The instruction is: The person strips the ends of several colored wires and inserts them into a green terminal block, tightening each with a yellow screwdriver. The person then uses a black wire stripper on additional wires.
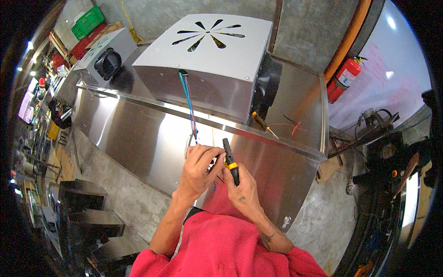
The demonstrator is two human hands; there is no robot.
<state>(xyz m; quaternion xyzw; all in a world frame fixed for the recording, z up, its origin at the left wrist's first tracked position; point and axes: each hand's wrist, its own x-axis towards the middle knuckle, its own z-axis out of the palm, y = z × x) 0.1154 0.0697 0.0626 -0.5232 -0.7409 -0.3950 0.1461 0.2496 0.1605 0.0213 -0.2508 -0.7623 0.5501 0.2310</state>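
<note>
A bundle of blue, green and red wires (190, 104) comes out of a hole in the front of a large metal box (198, 85) and runs down to my left hand (196, 173). That hand is closed, its fingers pinching the wires' lower end. Black pliers (226, 148) with a yellow band and dark grips point up and away beside it. My right hand (244, 191) is wrapped around their handles. The jaws stand near my left fingertips; whether a wire is between them cannot be made out. Fingers hide the wire ends.
The box, with a petal-shaped vent and black round outlet, stands on a stainless steel bench (138, 134). Right of it lie a yellow-black screwdriver (264, 124) and a red wire scrap (296, 128). A similar smaller box (113, 51) sits left. A fire extinguisher (345, 78) hangs right.
</note>
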